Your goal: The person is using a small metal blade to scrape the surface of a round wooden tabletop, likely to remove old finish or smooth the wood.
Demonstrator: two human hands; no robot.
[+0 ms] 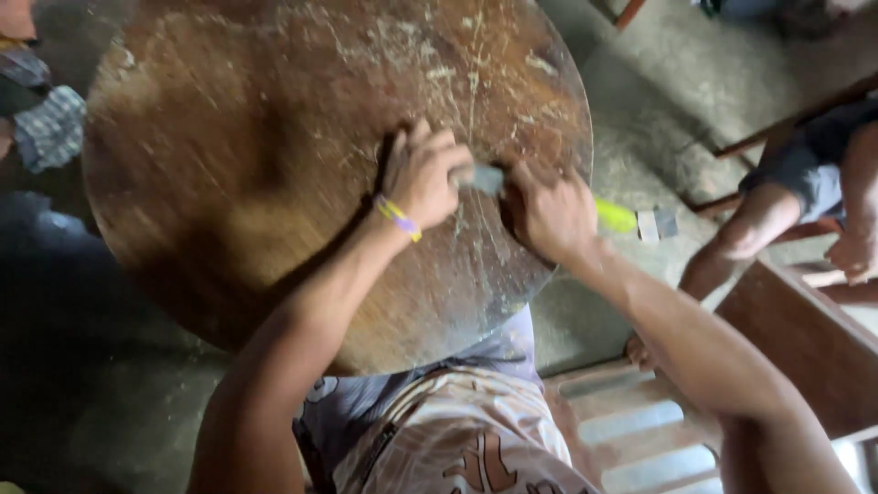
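now | both hands' grip closed on scraper [512, 187] | blade flat on round tabletop [256, 165]

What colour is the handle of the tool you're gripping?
Bright yellow-green, seen in the head view: the tool handle sticks out past the right hand.

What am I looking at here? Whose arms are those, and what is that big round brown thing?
The camera sits on a person's head and looks down, so the two arms are that person's own. The big round thing is a worn wooden tabletop, brown and full of pale scratches. Both hands grip one tool that lies across it. The left hand presses on the grey front end, and the right hand holds the middle. The tool has a yellow-green handle with a grey end that sticks out past the right hand. The picture is blurred, so I cannot tell just what tool it is. At the right edge you see another person's leg, sitting nearby on the concrete floor.
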